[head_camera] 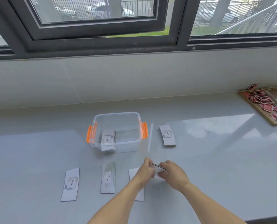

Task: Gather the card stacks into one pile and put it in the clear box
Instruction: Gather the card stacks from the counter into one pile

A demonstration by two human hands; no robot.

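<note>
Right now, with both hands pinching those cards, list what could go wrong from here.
1. The left hand and right hand hold a thin held stack edge-on above the counter; a loose pinch could fan or drop cards.
2. The forearms cross over the near-right stack; a sleeve-less arm sweep could still scatter it.
3. The far-right stack sits beyond the clear box and could be forgotten.

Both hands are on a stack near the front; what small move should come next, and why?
Probably lower the held cards, pinched between left hand and right hand, onto the stack beneath the left arm; three more stacks lie loose on the counter outside the clear box.
</note>
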